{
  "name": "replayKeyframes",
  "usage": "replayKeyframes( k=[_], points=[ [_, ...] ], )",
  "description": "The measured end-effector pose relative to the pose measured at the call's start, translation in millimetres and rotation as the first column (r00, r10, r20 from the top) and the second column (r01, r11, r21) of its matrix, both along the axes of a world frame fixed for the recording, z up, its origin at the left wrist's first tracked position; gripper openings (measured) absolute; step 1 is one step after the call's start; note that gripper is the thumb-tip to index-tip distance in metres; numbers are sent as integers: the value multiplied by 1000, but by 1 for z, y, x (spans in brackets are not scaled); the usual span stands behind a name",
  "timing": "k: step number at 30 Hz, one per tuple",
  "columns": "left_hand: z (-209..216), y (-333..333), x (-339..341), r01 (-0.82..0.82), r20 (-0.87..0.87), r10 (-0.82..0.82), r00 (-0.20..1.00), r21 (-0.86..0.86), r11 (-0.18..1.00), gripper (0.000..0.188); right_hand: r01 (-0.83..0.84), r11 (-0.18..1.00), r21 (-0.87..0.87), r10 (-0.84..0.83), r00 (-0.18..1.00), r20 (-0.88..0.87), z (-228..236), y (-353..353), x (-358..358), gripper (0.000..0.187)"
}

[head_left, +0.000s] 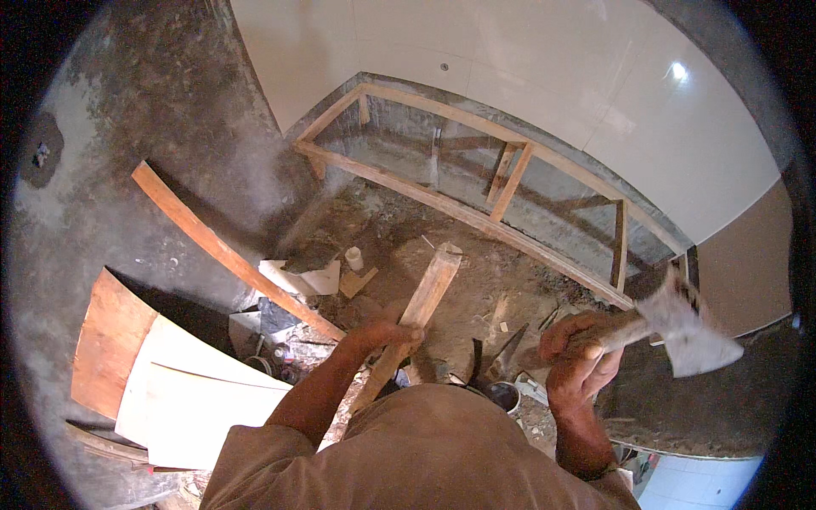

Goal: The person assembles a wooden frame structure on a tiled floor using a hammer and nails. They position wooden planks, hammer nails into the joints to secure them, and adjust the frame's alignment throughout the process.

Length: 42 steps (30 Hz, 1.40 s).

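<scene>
A round tub sits on the littered dirt floor, close in front of the person; its inside is dark, and I can't tell what it holds. Farther off, a small white cup stands beside white board offcuts; its contents don't show either.

The floor is rough and strewn with scraps. Along its far edge, a timber frame with crosspieces runs beneath a smooth white wall. A mottled grey surface spreads to the left.

Over the floor's near side, the left hand has its grip wrapped around a wooden batten, held at a slant. The right hand's grip is curled tightly around the handle of a hatchet, its blurred head well apart from the batten.

A long plank and a large white board crowd the left side. Near the tub lies what looks like a handsaw.
</scene>
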<state>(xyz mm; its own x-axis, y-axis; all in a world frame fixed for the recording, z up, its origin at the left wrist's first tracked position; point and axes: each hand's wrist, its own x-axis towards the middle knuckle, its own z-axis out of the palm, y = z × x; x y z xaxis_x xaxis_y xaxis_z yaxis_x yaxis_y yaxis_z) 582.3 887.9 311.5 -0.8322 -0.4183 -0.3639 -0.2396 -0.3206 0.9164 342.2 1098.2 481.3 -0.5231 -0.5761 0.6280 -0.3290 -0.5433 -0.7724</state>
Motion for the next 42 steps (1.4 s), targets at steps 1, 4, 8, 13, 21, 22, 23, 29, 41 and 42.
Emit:
replayKeyframes(
  k=[1, 4, 8, 13, 21, 22, 23, 29, 41, 42],
  points=[
    [15, 4, -1, -7, -4, 7, 1000, 37, 999, 84, -84, 996, -29, 86, 993, 85, 1, -3, 6, 38],
    [12, -4, 7, 63, 91, -67, 994, 39, 997, 71, 248, 812, 528, 116, 819, -562, -40, -10, 3, 35],
    [13, 1, 22, 13, 180, -26, 983, 73, 997, 59, 288, 809, 513, 13, 863, -505, -48, -14, 14, 32],
    [-10, 0, 28, -73, 183, 29, 983, 242, 967, 54, -45, 997, -56, 47, 998, 42, 17, -14, 25, 31],
    [-64, -46, 45, -19, 43, 0, 999, 440, 898, 53, 342, 691, 637, -36, 896, -442, -55, -32, 36, 30],
    [-96, -59, 65, -14, 1, 16, 1000, 528, 849, 55, 382, 831, 405, -208, 888, -411, -38, -33, 37, 25],
    [-115, -65, 78, -16, -14, 28, 1000, 560, 828, 57, 294, 925, 242, -236, 942, -241, -11, -39, 40, 26],
    [-57, -26, 23, 77, 73, -91, 993, 176, 981, 69, -82, 953, 291, 4, 966, 259, -46, -29, 24, 27],
    [-75, -24, 47, 115, -14, -114, 993, 41, 993, 66, 6, 972, 237, -83, 945, 317, -18, -37, 39, 20],
    [-32, -21, 39, 138, -33, -138, 990, -8, 990, 57, 88, 910, 406, -120, 991, 52, -37, -32, 39, 22]
  ],
)
